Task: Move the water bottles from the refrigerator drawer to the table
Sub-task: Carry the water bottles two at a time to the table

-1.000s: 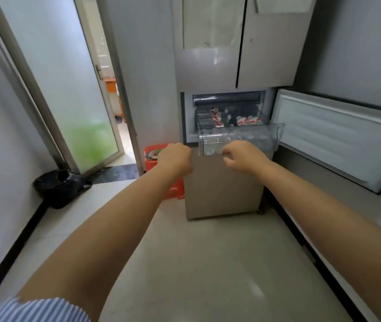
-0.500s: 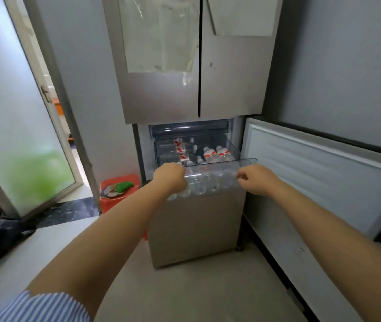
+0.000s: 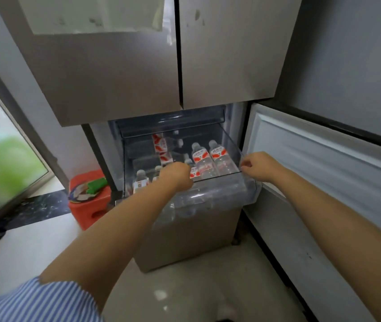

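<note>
The clear refrigerator drawer [image 3: 222,196] is pulled out below the upper doors. Several water bottles [image 3: 202,160] with red and white labels lie inside, more of them at the left front [image 3: 141,178] and at the back [image 3: 159,144]. My left hand [image 3: 176,177] reaches over the front rim near the middle, its fingers curled down among the bottles; what they hold is hidden behind the hand. My right hand [image 3: 258,167] grips the drawer's right front corner at the rim.
The refrigerator's lower door [image 3: 324,168] stands swung open on the right, along the grey wall. A red plastic stool [image 3: 87,205] with small items on it sits left of the refrigerator. A frosted glass door [image 3: 3,163] is at far left. Pale floor lies below.
I have come closer and the drawer now fills the middle of the view. My left hand slid from the drawer's left front corner towards the middle, over the bottles. My right hand stays on the right corner.
</note>
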`<move>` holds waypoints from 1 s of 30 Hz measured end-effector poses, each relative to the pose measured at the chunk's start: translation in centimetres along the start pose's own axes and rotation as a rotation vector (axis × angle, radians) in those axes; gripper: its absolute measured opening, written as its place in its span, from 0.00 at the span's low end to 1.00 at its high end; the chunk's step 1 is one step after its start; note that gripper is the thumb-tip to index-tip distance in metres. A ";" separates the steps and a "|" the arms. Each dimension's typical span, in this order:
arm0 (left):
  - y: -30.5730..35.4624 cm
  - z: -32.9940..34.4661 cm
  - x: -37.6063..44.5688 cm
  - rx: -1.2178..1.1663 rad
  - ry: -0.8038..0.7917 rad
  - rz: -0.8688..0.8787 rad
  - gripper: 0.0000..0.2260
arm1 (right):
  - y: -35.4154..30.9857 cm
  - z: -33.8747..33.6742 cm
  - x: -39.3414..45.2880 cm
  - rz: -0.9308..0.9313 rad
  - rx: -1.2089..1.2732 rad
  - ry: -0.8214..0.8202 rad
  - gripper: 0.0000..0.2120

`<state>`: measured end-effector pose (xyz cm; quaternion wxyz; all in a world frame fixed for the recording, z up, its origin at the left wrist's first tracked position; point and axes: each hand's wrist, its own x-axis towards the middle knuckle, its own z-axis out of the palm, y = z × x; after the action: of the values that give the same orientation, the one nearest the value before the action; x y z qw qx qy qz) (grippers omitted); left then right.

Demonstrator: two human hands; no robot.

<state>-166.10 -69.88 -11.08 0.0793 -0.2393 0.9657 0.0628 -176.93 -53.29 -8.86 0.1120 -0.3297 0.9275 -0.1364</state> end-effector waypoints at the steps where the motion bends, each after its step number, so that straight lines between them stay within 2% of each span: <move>1: 0.2 0.4 1.5 -0.015 -0.009 -0.016 0.12 | 0.4 0.1 1.8 -0.003 0.014 -0.017 0.13; 5: 1.3 1.9 7.8 -0.151 -0.056 -0.092 0.16 | 1.8 0.8 9.1 -0.041 0.036 -0.088 0.14; 11: 2.3 3.9 15.1 -0.551 -0.077 -0.306 0.19 | 3.2 2.8 18.6 -0.081 0.046 -0.185 0.14; 18: 2.4 5.7 20.7 -0.764 -0.072 -0.449 0.33 | 2.2 5.2 25.2 -0.035 0.055 -0.235 0.16; 22: 1.8 6.1 23.2 -0.863 -0.062 -0.485 0.20 | 2.0 5.5 27.5 -0.015 0.074 -0.268 0.17; 27: 1.3 6.3 24.8 -1.077 -0.032 -0.552 0.19 | 1.6 6.4 29.1 0.115 0.112 -0.248 0.27; 30: 1.1 6.1 25.0 -1.215 -0.113 -0.560 0.18 | 1.2 6.2 29.1 0.166 0.123 -0.261 0.25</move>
<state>-187.70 -79.25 -21.55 -0.0059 -0.4791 0.6545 0.5848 -197.82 -72.23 -18.47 0.2621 -0.2596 0.9190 -0.1394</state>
